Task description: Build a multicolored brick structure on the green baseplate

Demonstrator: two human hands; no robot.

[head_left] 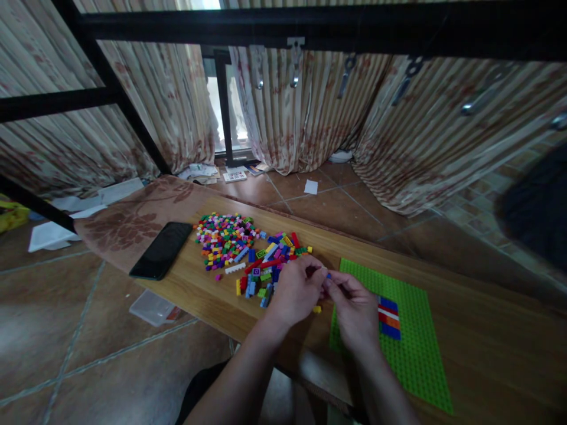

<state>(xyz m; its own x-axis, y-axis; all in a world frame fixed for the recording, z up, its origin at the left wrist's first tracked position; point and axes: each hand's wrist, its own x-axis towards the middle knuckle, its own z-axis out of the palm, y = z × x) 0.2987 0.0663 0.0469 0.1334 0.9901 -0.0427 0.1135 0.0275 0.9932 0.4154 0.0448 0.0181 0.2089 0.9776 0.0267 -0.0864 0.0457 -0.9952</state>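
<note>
Fingers (315, 273) of left hand (296, 293) and right hand (355, 308) pinched together on a tiny blue brick (328, 275), just above the wooden bench (199, 289), beside a green studded baseplate (416, 360).

Wooden table (487, 330): brick pile (237, 248), phone (162, 249) (screen dark), green baseplate (414, 360).

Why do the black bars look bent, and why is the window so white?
Head view: the wide lens bows the bar and the table; daylight washes the window out to white while the room is dim; the dark shape at the right edge is blurred; the left hand and right hand are fairly sharp, but the blue bit they pinch is too small to make out.
</note>
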